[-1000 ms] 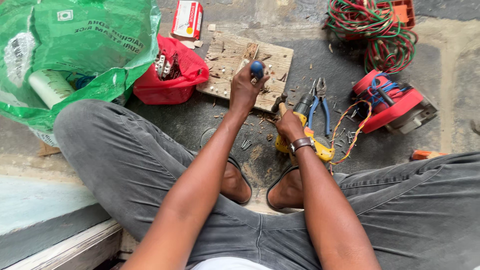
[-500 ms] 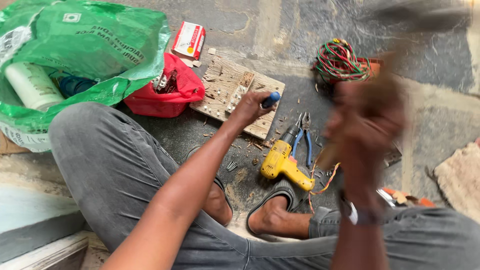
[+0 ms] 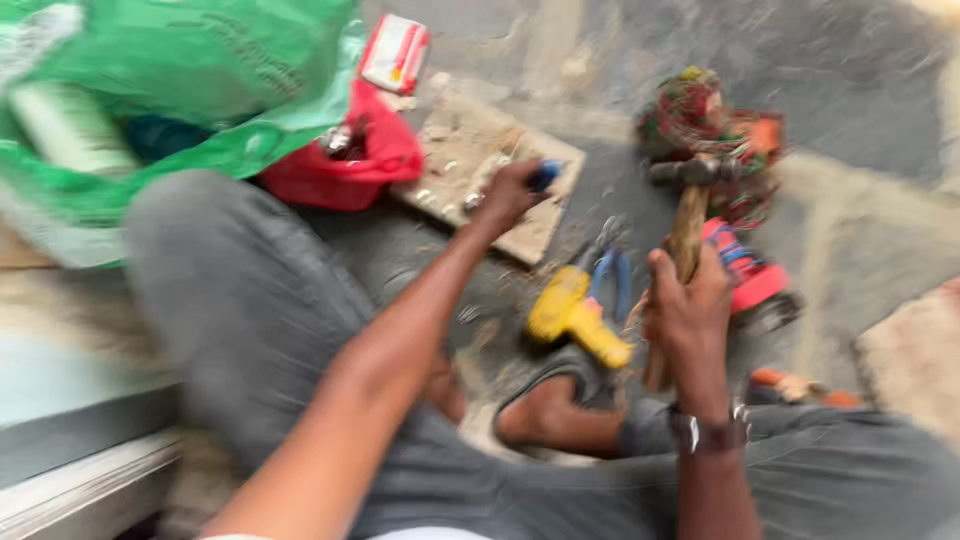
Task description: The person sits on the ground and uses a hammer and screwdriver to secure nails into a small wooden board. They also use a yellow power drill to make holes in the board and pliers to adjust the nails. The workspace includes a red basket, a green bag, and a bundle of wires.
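Note:
The picture is motion-blurred. My left hand (image 3: 505, 195) grips a blue-handled tool (image 3: 545, 176), held upright on a flat wooden board (image 3: 530, 235) on the floor. My right hand (image 3: 688, 312) is closed around the wooden handle of a hammer (image 3: 686, 215), whose dark metal head is raised in front of me, to the right of the board. A yellow tool (image 3: 575, 315) lies on the floor between my hands, with blue-handled pliers (image 3: 610, 275) beside it.
A red bowl of small parts (image 3: 340, 165) and a large green bag (image 3: 180, 90) lie to the left. A coil of red and green wire (image 3: 700, 115), a red box-like object (image 3: 750, 275) and a small red-and-white box (image 3: 395, 52) lie around. My legs frame the floor.
My right hand left the yellow tool on the floor, swung up in a blur and now holds a raised hammer. My left hand stays on the blue-handled tool at the board.

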